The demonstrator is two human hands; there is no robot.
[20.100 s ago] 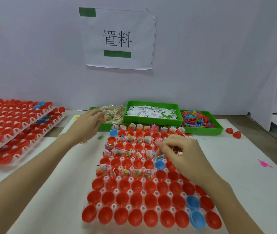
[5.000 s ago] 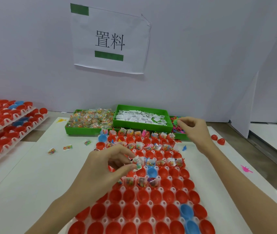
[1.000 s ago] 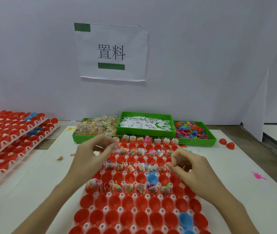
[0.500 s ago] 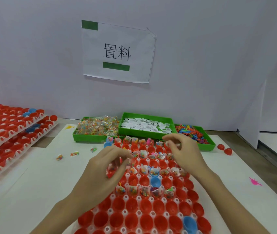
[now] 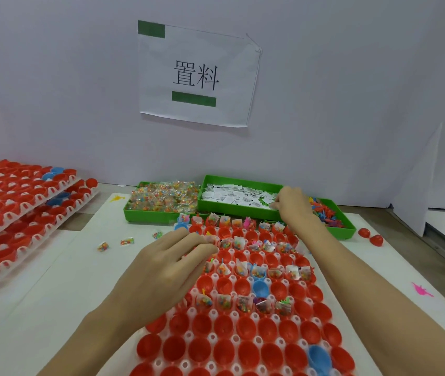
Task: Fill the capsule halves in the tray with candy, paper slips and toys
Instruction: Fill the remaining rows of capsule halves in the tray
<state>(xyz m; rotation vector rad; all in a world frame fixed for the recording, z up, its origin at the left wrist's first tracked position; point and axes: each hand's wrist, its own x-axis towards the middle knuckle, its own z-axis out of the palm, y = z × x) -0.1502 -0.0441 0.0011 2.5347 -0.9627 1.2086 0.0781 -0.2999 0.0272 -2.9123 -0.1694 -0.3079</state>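
1. The right hand reaches into the far right corner of the middle green bin; its fingertips curl onto the paper slips, apparently pinching some, though the grip itself is not resolved.
2. The left hand hovers over the left side of the capsule tray, fingers bunched together; whether it holds anything cannot be told.
3. The tray lies directly beneath both forearms. Capsule halves beyond the left hand already carry fillings; those nearer the person are bare.
4. Recommended practice: pinch only a few slips, lift clear of the bin wall, and release one per half.
5. The candy bin sits left of the right hand, the toy bin just right of it.
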